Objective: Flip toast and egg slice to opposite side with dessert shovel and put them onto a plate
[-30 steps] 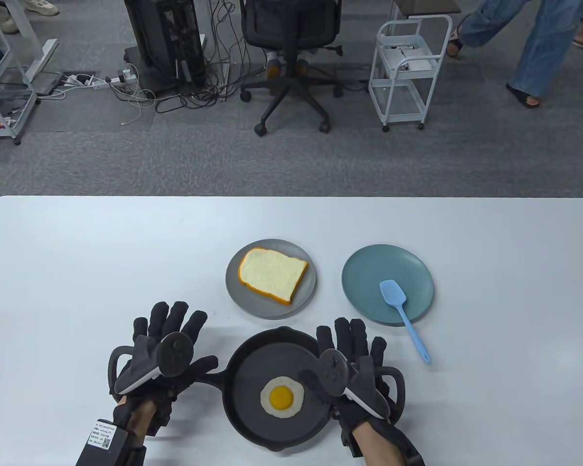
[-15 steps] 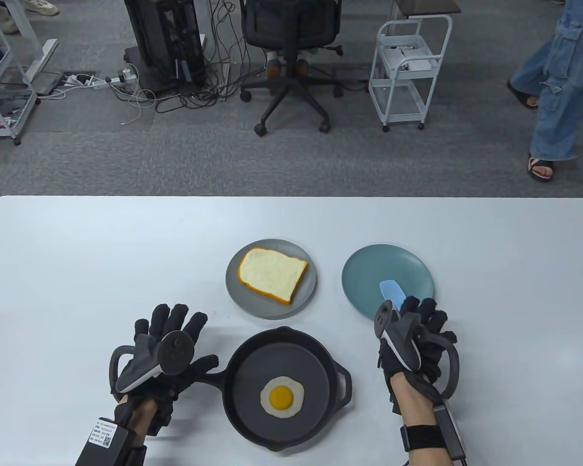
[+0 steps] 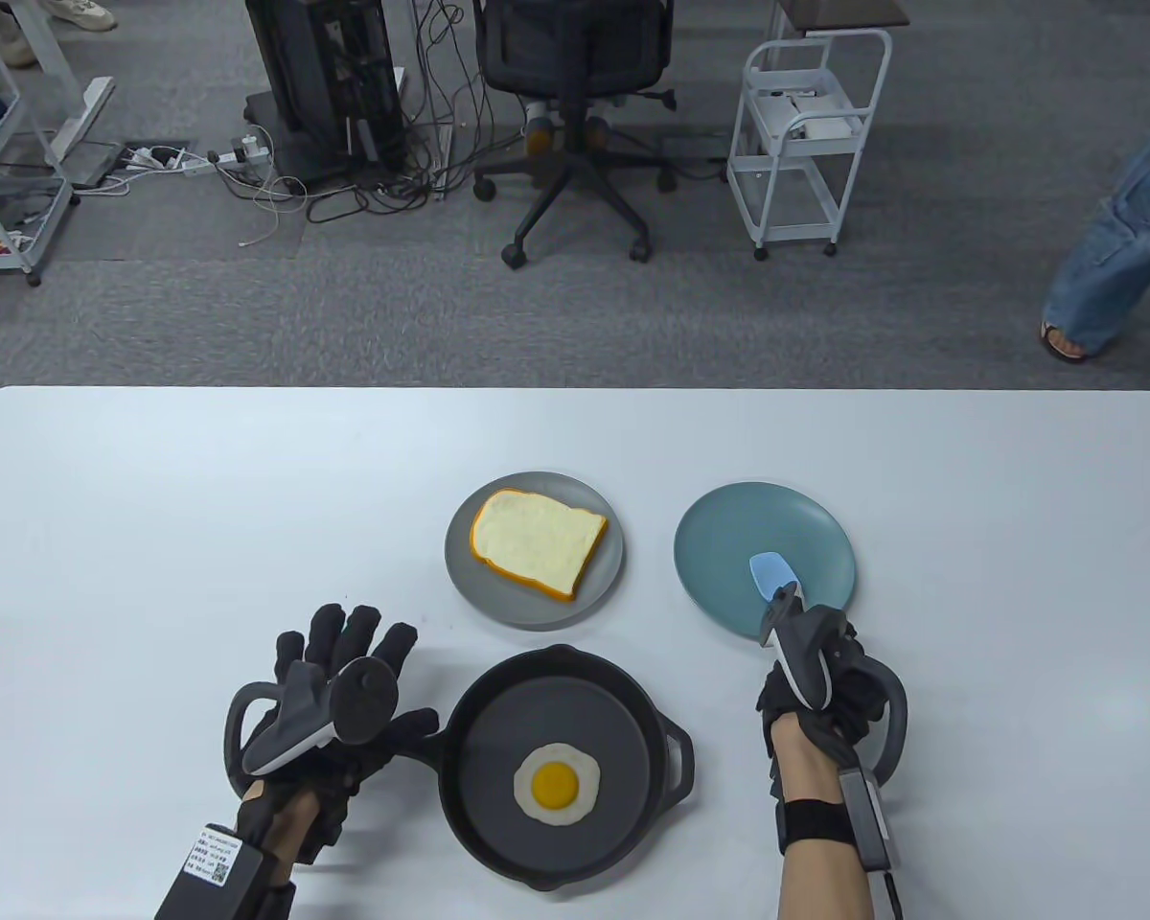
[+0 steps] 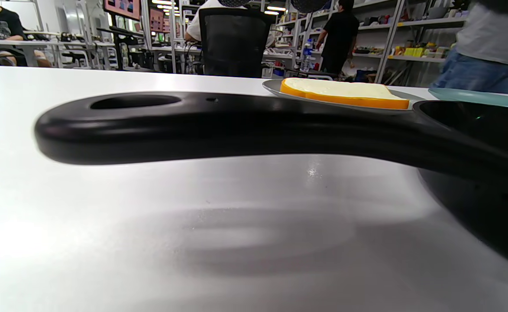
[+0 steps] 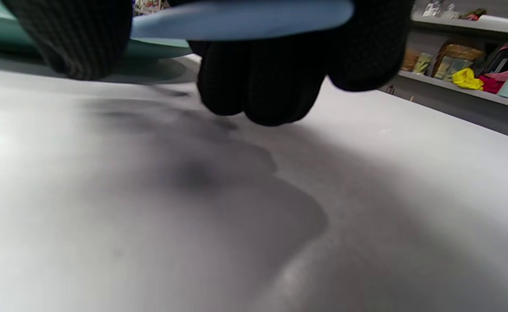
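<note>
A slice of toast [image 3: 537, 543] lies on a grey plate [image 3: 609, 575] in the table view, and shows low behind the pan handle [image 4: 193, 125] as toast [image 4: 344, 92] in the left wrist view. A fried egg slice [image 3: 556, 783] sits in the black pan [image 3: 498, 719]. The light blue dessert shovel [image 3: 773, 573] rests its head on the blue plate [image 3: 728, 532]. My right hand [image 3: 829, 661] grips its handle; curled fingers [image 5: 262, 73] wrap the shovel [image 5: 245, 19]. My left hand [image 3: 355, 671] hovers with spread fingers over the pan's handle, holding nothing.
The white table [image 3: 153, 498] reaches to a far edge; beyond it stand an office chair [image 3: 575, 86] and a white cart [image 3: 805, 134]. A person's leg [image 3: 1112, 268] passes at the far right.
My right hand left the pan's right rim, went right to the shovel's handle and closed round it. My left hand edged slightly right over the pan handle.
</note>
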Tool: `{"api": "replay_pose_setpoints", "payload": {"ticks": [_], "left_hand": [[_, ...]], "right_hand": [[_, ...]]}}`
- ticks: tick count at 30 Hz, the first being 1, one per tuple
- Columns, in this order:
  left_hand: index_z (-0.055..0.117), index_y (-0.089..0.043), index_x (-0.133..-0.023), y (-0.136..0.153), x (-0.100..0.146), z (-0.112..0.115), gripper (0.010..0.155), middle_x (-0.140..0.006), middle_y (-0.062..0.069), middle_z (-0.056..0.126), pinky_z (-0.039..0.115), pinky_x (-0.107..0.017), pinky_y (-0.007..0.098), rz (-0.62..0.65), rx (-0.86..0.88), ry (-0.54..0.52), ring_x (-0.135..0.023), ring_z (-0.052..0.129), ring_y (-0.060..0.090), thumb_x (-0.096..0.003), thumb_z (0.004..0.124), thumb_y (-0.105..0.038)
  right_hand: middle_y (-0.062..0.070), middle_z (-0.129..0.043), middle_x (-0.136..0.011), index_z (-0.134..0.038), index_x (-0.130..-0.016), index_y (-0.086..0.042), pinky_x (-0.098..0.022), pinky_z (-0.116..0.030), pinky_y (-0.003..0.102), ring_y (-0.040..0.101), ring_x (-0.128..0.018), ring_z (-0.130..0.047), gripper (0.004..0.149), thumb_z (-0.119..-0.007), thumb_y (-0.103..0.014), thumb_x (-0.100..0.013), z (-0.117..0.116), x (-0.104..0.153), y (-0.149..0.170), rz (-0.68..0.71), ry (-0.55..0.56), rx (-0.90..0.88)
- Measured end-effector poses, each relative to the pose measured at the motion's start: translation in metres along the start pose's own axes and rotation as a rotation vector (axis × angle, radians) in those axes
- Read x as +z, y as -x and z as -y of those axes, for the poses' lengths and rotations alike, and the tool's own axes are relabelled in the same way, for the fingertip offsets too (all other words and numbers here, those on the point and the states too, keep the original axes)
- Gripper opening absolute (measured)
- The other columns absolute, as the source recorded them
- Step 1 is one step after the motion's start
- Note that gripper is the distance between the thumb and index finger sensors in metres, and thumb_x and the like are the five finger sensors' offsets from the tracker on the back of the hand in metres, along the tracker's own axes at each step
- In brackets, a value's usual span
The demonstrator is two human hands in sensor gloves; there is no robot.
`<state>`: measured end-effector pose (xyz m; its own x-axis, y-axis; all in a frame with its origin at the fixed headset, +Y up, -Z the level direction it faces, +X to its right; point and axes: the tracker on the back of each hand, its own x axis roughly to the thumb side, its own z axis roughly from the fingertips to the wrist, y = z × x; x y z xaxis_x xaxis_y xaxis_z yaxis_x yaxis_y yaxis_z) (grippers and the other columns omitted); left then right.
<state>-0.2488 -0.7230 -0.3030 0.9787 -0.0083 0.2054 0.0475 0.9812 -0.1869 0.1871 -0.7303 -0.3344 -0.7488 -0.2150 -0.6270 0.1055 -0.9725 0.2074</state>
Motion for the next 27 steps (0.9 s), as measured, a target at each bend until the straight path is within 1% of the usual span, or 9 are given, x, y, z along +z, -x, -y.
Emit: {"api": "replay_pose_setpoints", "payload": {"ticks": [3, 6, 8, 10, 13, 16, 21, 23, 27], "left_hand": [[0.028, -0.036, -0.113, 0.0, 0.0, 0.0, 0.095, -0.125, 0.011, 0.023, 0.023, -0.077, 0.07, -0.001, -0.004, 0.004, -0.113, 0.017, 0.049, -0.0325, 0.053, -0.079], [0.028, -0.036, -0.113, 0.0, 0.0, 0.0, 0.094, -0.125, 0.011, 0.023, 0.022, -0.077, 0.07, -0.004, 0.001, 0.004, -0.113, 0.017, 0.049, -0.0326, 0.053, -0.079], [0.028, -0.036, -0.113, -0.001, 0.0, 0.0, 0.094, -0.125, 0.011, 0.023, 0.023, -0.077, 0.07, -0.001, -0.004, 0.008, -0.113, 0.017, 0.049, -0.0327, 0.053, -0.079], [0.028, -0.036, -0.113, -0.004, 0.0, 0.001, 0.094, -0.125, 0.011, 0.022, 0.022, -0.077, 0.07, 0.003, -0.013, 0.015, -0.113, 0.017, 0.049, -0.0327, 0.053, -0.079], [0.028, -0.036, -0.113, -0.007, 0.0, 0.001, 0.094, -0.125, 0.011, 0.022, 0.022, -0.077, 0.07, 0.01, -0.014, 0.015, -0.113, 0.017, 0.049, -0.0327, 0.053, -0.079], [0.028, -0.036, -0.113, -0.007, 0.0, 0.001, 0.094, -0.125, 0.011, 0.023, 0.023, -0.077, 0.07, 0.012, -0.016, 0.015, -0.113, 0.017, 0.049, -0.0327, 0.053, -0.079], [0.03, -0.035, -0.113, -0.01, 0.001, 0.0, 0.094, -0.124, 0.011, 0.026, 0.023, -0.077, 0.07, 0.023, -0.008, 0.013, -0.113, 0.018, 0.049, -0.0327, 0.053, -0.078], [0.03, -0.036, -0.113, -0.014, 0.001, 0.0, 0.094, -0.124, 0.011, 0.026, 0.023, -0.077, 0.07, 0.032, -0.018, 0.015, -0.113, 0.018, 0.049, -0.0327, 0.053, -0.078], [0.03, -0.035, -0.113, -0.016, 0.004, -0.004, 0.094, -0.124, 0.011, 0.026, 0.023, -0.077, 0.07, 0.039, -0.013, 0.014, -0.113, 0.018, 0.049, -0.0327, 0.053, -0.079]], "right_hand": [[-0.01, -0.102, -0.058, -0.078, -0.095, -0.022, -0.037, -0.085, 0.038, 0.013, -0.04, -0.1, 0.063, -0.082, -0.054, -0.041, 0.002, 0.002, 0.002, -0.003, -0.009, -0.025], [-0.012, -0.102, -0.048, -0.084, -0.089, -0.02, -0.029, -0.086, 0.035, 0.009, -0.029, -0.099, 0.057, -0.079, -0.053, -0.042, 0.014, 0.005, 0.01, 0.015, -0.011, -0.12], [-0.012, -0.102, -0.049, -0.083, -0.089, -0.019, -0.03, -0.086, 0.035, 0.009, -0.03, -0.099, 0.057, -0.077, -0.052, -0.044, 0.026, 0.008, 0.015, 0.048, -0.019, -0.169], [-0.011, -0.102, -0.05, -0.082, -0.09, -0.018, -0.03, -0.086, 0.036, 0.01, -0.031, -0.1, 0.057, -0.076, -0.05, -0.044, 0.037, 0.017, 0.021, 0.094, 0.015, -0.251], [-0.01, -0.102, -0.05, -0.081, -0.091, -0.017, -0.03, -0.086, 0.036, 0.01, -0.031, -0.1, 0.057, -0.074, -0.05, -0.045, 0.054, 0.037, 0.022, 0.211, 0.014, -0.358], [-0.012, -0.102, -0.044, -0.082, -0.089, -0.015, -0.024, -0.086, 0.033, 0.007, -0.022, -0.098, 0.057, -0.075, -0.051, -0.045, 0.067, 0.066, 0.02, 0.359, 0.06, -0.416], [-0.011, -0.103, -0.045, -0.082, -0.089, -0.015, -0.024, -0.086, 0.035, 0.008, -0.023, -0.098, 0.057, -0.076, -0.05, -0.044, 0.061, 0.112, 0.016, 0.595, 0.139, -0.543], [-0.011, -0.103, -0.045, -0.083, -0.089, -0.016, -0.024, -0.087, 0.035, 0.008, -0.023, -0.099, 0.056, -0.077, -0.05, -0.044, 0.056, 0.118, 0.016, 0.67, 0.182, -0.553], [-0.011, -0.104, -0.042, -0.085, -0.087, -0.018, -0.022, -0.087, 0.034, 0.008, -0.02, -0.099, 0.056, -0.079, -0.051, -0.043, 0.051, 0.123, 0.019, 0.715, 0.225, -0.57]]}}
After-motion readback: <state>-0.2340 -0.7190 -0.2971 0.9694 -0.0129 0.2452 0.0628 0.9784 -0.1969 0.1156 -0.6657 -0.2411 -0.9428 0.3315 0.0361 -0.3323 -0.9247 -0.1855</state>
